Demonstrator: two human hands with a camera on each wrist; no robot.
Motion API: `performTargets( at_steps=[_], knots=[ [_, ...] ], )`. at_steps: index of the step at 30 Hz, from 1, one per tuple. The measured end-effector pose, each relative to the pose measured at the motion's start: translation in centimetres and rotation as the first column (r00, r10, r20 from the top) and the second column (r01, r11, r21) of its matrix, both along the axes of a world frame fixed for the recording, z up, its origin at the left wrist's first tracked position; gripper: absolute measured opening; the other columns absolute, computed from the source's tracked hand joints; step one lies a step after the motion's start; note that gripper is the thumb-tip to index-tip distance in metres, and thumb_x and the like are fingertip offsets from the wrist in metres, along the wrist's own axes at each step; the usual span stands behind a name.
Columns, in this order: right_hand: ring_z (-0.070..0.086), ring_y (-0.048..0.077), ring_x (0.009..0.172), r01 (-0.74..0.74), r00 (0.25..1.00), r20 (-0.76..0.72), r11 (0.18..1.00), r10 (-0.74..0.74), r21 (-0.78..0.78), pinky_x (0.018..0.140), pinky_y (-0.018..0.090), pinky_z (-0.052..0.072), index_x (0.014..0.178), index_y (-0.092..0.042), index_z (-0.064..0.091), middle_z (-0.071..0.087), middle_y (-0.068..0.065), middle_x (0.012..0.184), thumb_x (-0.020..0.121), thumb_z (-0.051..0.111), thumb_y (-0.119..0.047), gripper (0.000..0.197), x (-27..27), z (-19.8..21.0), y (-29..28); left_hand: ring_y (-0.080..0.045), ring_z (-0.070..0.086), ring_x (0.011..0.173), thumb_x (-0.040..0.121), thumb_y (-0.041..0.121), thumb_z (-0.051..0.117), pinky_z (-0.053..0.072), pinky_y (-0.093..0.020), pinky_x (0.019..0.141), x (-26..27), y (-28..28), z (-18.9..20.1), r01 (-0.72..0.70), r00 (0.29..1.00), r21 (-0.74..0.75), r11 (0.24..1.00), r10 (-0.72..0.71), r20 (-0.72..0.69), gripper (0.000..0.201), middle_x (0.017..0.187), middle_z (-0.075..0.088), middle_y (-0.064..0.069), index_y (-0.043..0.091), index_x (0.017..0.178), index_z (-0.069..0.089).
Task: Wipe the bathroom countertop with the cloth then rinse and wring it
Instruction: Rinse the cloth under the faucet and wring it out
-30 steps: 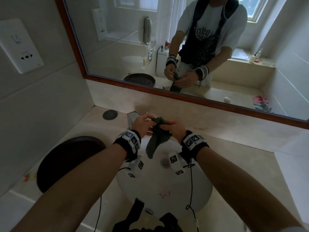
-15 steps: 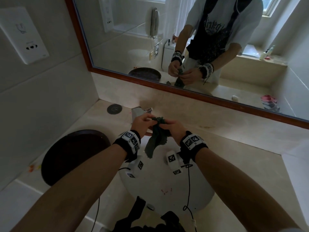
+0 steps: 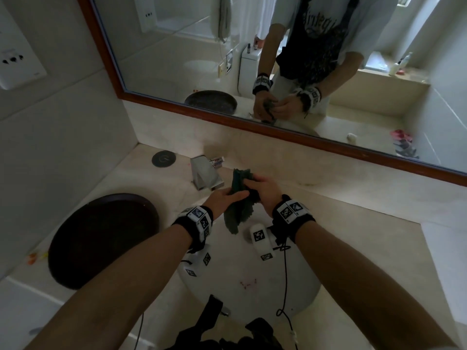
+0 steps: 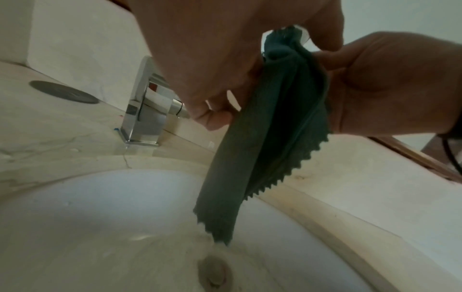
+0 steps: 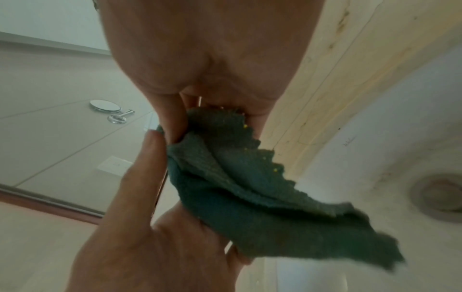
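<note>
While it hangs over the sink [image 3: 298,291], the dark green cloth [image 3: 238,210] is gathered at its top between both hands. Right hand [image 3: 262,192] pinches the bunched upper part with curled fingers; left hand [image 3: 225,198] grips just beside it. Behind the sink stands the chrome faucet [image 3: 204,174], with a dark round tray [image 3: 101,238] to the sink's left on the countertop [image 3: 353,198].

A dark round tray [image 3: 101,238] lies left of the sink, with a wall socket [image 3: 17,64] above it.
</note>
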State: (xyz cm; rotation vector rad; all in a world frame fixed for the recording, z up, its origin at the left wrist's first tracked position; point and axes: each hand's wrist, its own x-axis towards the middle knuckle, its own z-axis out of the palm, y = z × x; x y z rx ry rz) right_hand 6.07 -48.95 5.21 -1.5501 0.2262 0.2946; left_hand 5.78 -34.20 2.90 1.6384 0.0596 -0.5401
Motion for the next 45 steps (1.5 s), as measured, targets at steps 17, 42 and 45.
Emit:
performTargets(
  at_steps=[17, 42, 45],
  knots=[
    [0.060, 0.032, 0.099, 0.345, 0.923, -0.140, 0.931, -0.359, -0.118, 0.097, 0.050, 0.048, 0.107, -0.001, 0.062, 0.063, 0.016, 0.105, 0.098, 0.051, -0.014, 0.019, -0.9, -5.2, -5.9, -0.017, 0.038, 0.042, 0.092, 0.028, 0.059, 0.032, -0.022, 0.042, -1.2, -1.6, -3.4, 0.296, 0.952, 0.253, 0.921, -0.264, -0.154, 0.030, 0.066, 0.058, -0.008, 0.016, 0.119, 0.059],
    [0.061, 0.031, 0.072, 0.107, 0.971, -0.210, 0.993, -0.113, -0.041, 0.082, 0.050, 0.054, 0.081, -0.006, 0.065, 0.065, 0.021, 0.078, 0.094, 0.026, -0.066, 0.072, -1.6, -7.7, 1.1, -0.011, 0.018, 0.039, 0.098, 0.047, 0.041, 0.016, -0.021, 0.044, -0.2, -1.3, -2.5, 0.078, 0.971, 0.021, 0.997, -0.071, -0.227, 0.047, 0.048, 0.027, 0.001, 0.021, 0.059, 0.044],
    [0.055, 0.026, 0.058, 0.138, 0.975, -0.160, 0.983, -0.157, -0.121, 0.072, 0.045, 0.052, 0.065, -0.010, 0.057, 0.058, 0.010, 0.062, 0.095, 0.024, -0.064, 0.070, -1.5, -7.8, 1.6, -0.014, 0.019, 0.038, 0.098, 0.049, 0.040, 0.022, -0.020, 0.042, -0.1, -1.3, -2.7, 0.050, 0.970, 0.024, 0.998, -0.043, -0.240, 0.051, 0.046, 0.025, 0.001, 0.018, 0.057, 0.033]
  ],
)
